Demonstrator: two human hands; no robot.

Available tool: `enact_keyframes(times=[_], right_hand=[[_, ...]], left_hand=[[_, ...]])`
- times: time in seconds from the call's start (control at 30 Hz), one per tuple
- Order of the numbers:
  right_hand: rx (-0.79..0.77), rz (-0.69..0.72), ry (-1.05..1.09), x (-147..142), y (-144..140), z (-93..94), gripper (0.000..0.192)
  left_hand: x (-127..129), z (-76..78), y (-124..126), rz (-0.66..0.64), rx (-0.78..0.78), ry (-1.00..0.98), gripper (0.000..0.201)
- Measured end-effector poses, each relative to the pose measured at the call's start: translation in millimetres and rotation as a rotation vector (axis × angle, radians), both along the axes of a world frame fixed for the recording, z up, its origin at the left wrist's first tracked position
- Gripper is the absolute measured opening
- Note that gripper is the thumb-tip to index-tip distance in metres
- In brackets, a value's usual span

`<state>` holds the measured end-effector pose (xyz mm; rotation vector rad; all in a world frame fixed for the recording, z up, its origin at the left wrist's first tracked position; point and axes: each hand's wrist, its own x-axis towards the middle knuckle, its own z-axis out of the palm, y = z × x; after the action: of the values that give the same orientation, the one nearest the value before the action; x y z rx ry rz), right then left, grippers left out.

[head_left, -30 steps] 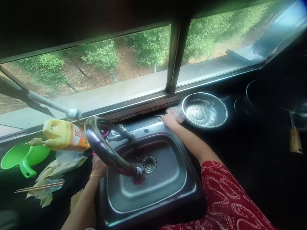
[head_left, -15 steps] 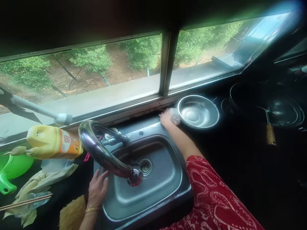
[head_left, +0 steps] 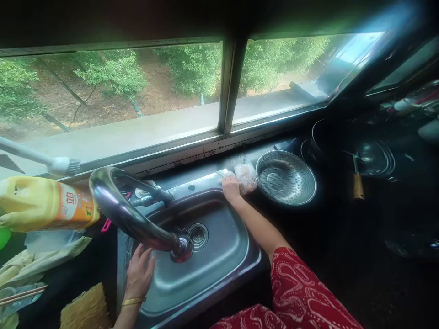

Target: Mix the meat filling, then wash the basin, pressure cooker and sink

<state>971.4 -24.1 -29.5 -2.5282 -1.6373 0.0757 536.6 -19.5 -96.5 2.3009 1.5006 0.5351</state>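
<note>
Right hand point(head_left: 230, 187) on bag point(head_left: 245, 176) (clear plastic) — sink point(head_left: 219, 274) corner

Light: we see daylight pouring through the window point(head_left: 137, 100).
Counter point(head_left: 343, 237): we find it dim, nearly black.
Edges: we see them bent, colour-fringed, soft.
</note>
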Motion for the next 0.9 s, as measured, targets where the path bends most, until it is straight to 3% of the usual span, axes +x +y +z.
enact_keyframes(times=[0.1, 0.23, 0.4, 0.5, 0.63, 0.83, 0.9], right_hand=[[0.032, 0.138, 0.034, -4.7, -19.0, -2.1, 0.036], [0.097, 0.210, 0.090, -12.1, -57.4, -8.6, 0.035], [0.176, 0.100, 0.123, -10.3, -115.9, -23.3, 0.037], [0.187, 0.050, 0.085, 0.0, -128.8, -31.8, 0.038], [0.174, 0.106, 0.109, 4.5, -104.6, -39.7, 0.034], [0.262, 0.196, 0.184, -5.0, -4.3, -25.7, 0.032], [0.302, 0.128, 0.196, -0.2, 25.8, -18.7, 0.034]], left_hand=[[11.2, 7.1, -1.7, -0.025, 0.006, -0.010, 0.031], [22.1, 21.4, -2.7, -0.097, 0.009, -0.021, 0.030], [24.7, 28.1, -5.7, -0.136, -0.005, -0.075, 0.029], [22.7, 22.3, -10.3, -0.121, -0.022, -0.106, 0.031], [21.2, 9.7, -16.9, -0.082, -0.039, -0.122, 0.036], [24.6, 9.3, -24.2, -0.103, -0.024, -0.159, 0.038], [21.9, 12.9, -30.3, -0.091, -0.012, -0.162, 0.037]])
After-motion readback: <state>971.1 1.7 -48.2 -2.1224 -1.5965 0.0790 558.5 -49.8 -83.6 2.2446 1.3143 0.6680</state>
